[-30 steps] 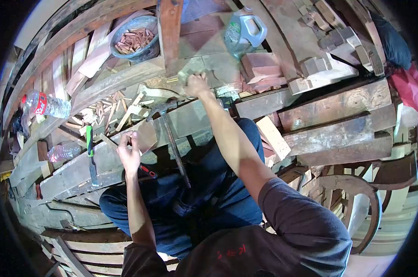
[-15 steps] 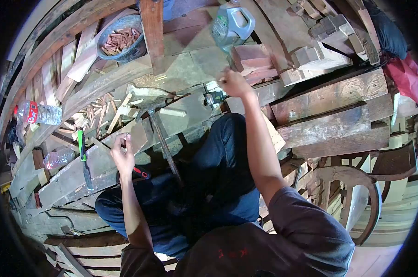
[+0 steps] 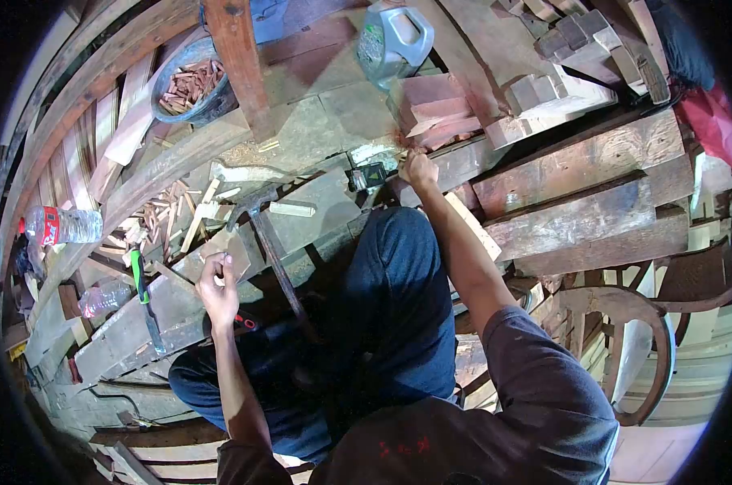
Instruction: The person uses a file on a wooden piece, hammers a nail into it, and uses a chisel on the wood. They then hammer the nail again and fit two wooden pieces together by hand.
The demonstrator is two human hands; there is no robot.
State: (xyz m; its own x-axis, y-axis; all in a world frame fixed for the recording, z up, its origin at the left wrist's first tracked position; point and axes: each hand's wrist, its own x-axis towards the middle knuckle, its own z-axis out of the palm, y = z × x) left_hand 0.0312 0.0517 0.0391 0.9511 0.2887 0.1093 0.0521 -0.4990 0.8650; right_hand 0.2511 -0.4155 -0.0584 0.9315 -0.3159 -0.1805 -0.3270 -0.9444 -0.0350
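While offcuts [image 3: 172,217] lie nearby, a hammer [image 3: 276,257] separates hands [image 3: 218,291].

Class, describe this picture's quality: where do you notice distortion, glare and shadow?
Head view: black corners frame a rounded image, suggesting lens distortion; head view: a pale patch beside the right hand looks washed out by glare; head view: the jeans sink into shadow.
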